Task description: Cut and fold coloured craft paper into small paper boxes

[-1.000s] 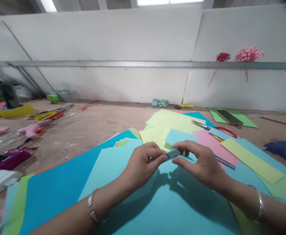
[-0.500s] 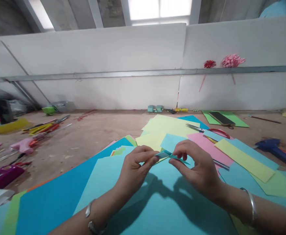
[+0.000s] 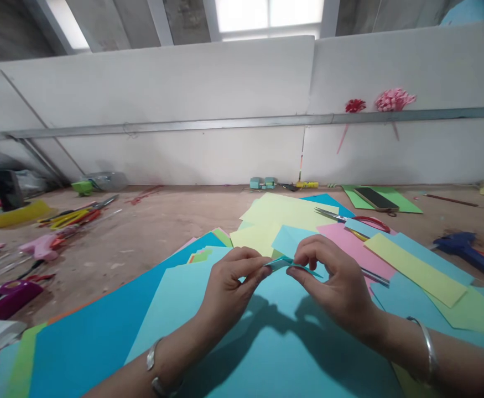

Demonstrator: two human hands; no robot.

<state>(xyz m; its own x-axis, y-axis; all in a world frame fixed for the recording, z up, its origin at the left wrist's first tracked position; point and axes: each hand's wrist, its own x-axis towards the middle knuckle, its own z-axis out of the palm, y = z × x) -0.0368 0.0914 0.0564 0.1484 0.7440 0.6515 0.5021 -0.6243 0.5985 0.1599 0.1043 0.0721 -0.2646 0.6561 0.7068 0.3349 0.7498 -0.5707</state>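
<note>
A small folded piece of light blue paper (image 3: 281,262) is held up between my two hands, over a large light blue sheet (image 3: 283,354). My left hand (image 3: 235,282) pinches its left end between thumb and fingers. At the other end, the thumb and curled fingers of my right hand (image 3: 328,276) grip the paper, and a pointed strip of it sticks out below the fingers. The exact folds are partly hidden by my fingertips. Both hands cast a shadow on the sheet.
Scissors (image 3: 372,222) with red handles lie on coloured sheets at right, near a yellow strip (image 3: 416,268). A blue glue gun (image 3: 472,254) rests far right; a phone (image 3: 376,199) lies on green paper. Pliers (image 3: 69,218), a pink glue gun (image 3: 40,246) and yellow tape (image 3: 15,214) are at left.
The folded paper has tilted slightly between my fingers, and its left part looks narrower. Both hands keep their grip and have barely moved.
</note>
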